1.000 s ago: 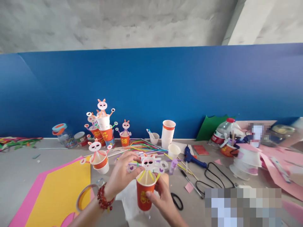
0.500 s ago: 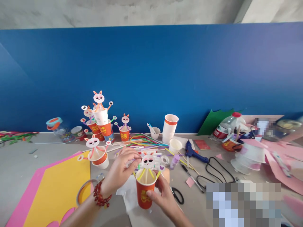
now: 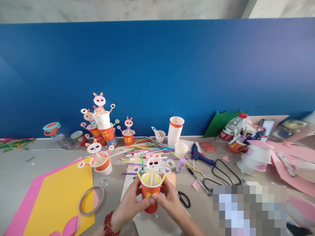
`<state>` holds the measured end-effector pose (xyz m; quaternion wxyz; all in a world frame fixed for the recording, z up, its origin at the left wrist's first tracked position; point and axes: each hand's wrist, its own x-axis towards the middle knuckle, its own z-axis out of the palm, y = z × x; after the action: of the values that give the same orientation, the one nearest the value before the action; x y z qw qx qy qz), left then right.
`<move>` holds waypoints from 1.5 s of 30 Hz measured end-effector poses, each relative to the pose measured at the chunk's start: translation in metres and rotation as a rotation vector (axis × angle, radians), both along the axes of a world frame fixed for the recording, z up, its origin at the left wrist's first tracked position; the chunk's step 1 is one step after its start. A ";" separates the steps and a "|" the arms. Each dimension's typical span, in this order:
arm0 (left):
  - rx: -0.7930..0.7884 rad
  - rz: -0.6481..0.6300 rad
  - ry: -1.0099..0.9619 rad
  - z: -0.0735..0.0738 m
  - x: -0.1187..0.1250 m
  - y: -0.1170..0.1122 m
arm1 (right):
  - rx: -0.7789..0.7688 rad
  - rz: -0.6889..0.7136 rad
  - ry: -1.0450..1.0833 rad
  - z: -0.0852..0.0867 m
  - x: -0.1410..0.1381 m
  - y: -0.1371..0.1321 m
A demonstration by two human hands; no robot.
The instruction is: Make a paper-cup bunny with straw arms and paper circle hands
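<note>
Both my left hand [image 3: 131, 200] and my right hand [image 3: 169, 198] are wrapped round a red paper cup [image 3: 150, 193] with gold lettering, thumbs at its front. Above the cup's rim rises a white paper rabbit head [image 3: 154, 163] on yellow strips. Yellow arms at either side end in white discs with purple hearts. Fingers behind the cup are partly hidden. White paper [image 3: 147, 224] lies under the cup. Left of my hands, a similar rabbit cup [image 3: 102, 162] stands in a white cup, and a roll of tape [image 3: 81, 206] rests on yellow card.
Stacked rabbit cups [image 3: 105, 132] stand at the back left. Coloured sticks [image 3: 147, 147] and markers lie behind my hands. To the right are a blue glue gun [image 3: 197, 154] with a looping black cord, black-handled scissors [image 3: 184, 200], a glue stick [image 3: 180, 165] and white stacked cups [image 3: 175, 132].
My left hand has come down from beside the rabbit's head to the cup's left side and now grips it. The disc on the left arm has come into sight. My right hand keeps its hold.
</note>
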<state>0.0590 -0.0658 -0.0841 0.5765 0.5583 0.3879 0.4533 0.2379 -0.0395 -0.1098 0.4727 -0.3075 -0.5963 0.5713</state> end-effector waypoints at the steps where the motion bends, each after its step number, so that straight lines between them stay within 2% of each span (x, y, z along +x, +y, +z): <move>1: -0.007 0.020 0.003 0.001 0.001 -0.001 | 0.007 -0.025 0.005 0.000 0.002 0.002; 6: -0.042 0.047 0.057 0.003 0.000 -0.002 | 0.003 -0.296 0.051 0.012 0.017 0.012; 9: -0.036 0.029 0.087 0.003 0.001 -0.004 | -0.018 -0.329 0.044 0.023 0.021 0.014; 14: -0.039 0.020 0.058 0.000 0.004 -0.005 | -0.027 -0.287 0.084 0.026 0.019 0.012; 17: -0.046 0.092 -0.031 0.002 0.002 0.000 | -0.064 -0.204 0.116 0.021 0.015 0.011; 22: 0.034 0.303 -0.088 0.022 -0.001 0.012 | -0.146 0.089 0.067 0.012 0.000 0.000; 24: 0.067 0.338 -0.100 0.031 0.002 0.014 | -0.121 0.143 0.006 0.008 -0.006 -0.006; 28: 0.045 0.299 -0.148 0.038 0.013 0.009 | -0.033 0.052 -0.074 0.002 -0.014 -0.015; 31: 0.003 0.239 -0.199 0.038 0.020 0.005 | 0.007 0.012 -0.105 0.002 -0.015 -0.016; 35: 0.009 0.259 -0.203 0.033 0.022 0.004 | 0.056 0.000 -0.144 0.005 -0.018 -0.017; 40: -0.003 0.289 -0.180 0.025 0.018 0.007 | 0.022 -0.009 -0.132 0.006 -0.022 -0.020; 45: 0.020 0.303 -0.169 0.025 0.014 0.008 | 0.013 -0.008 -0.142 0.004 -0.023 -0.023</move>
<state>0.0733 -0.0581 -0.0587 0.5266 0.4589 0.4133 0.5841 0.2147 -0.0624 -0.1059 0.4337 -0.3464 -0.6309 0.5421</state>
